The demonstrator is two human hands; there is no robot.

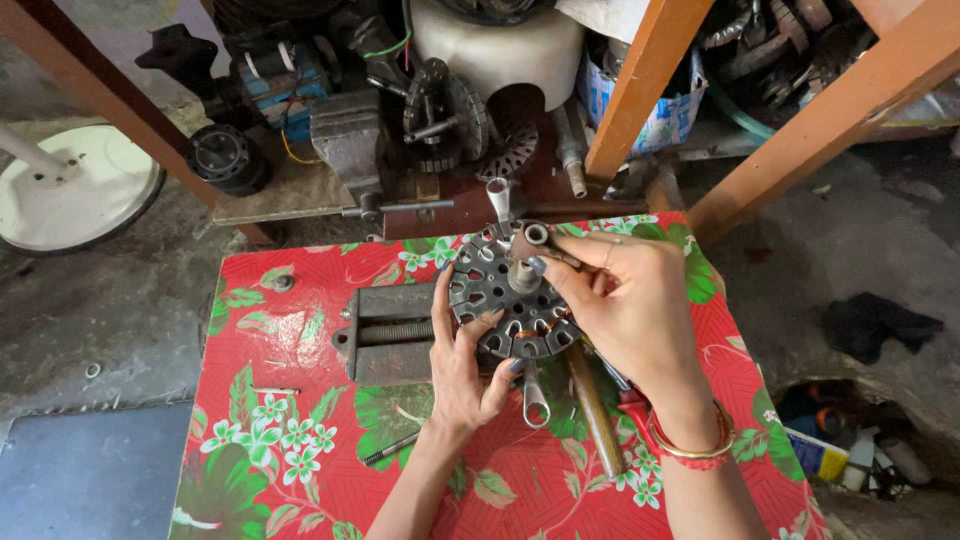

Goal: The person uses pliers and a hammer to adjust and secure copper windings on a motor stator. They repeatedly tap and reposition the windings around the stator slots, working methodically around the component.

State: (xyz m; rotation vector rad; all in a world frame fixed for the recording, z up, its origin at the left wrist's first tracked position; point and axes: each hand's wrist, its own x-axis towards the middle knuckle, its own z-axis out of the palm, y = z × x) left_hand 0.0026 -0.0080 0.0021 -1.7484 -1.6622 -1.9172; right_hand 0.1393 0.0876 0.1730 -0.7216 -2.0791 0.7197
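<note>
core [508, 300] looks heavy, hard metal | left hand [465, 365] grips rim at 7 o'clock | right hand [625, 300] pinches hub

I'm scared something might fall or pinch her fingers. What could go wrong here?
1. The round slotted metal core is held up only by the left hand; if it slips, it could drop onto the small vise or the fingers.
2. The right hand fingertips sit at the centre hub by thin slot edges, which might nick skin.
3. The wooden-handled tool and the wrench lie right under the wrists and could get knocked off the red flowered table.
</note>
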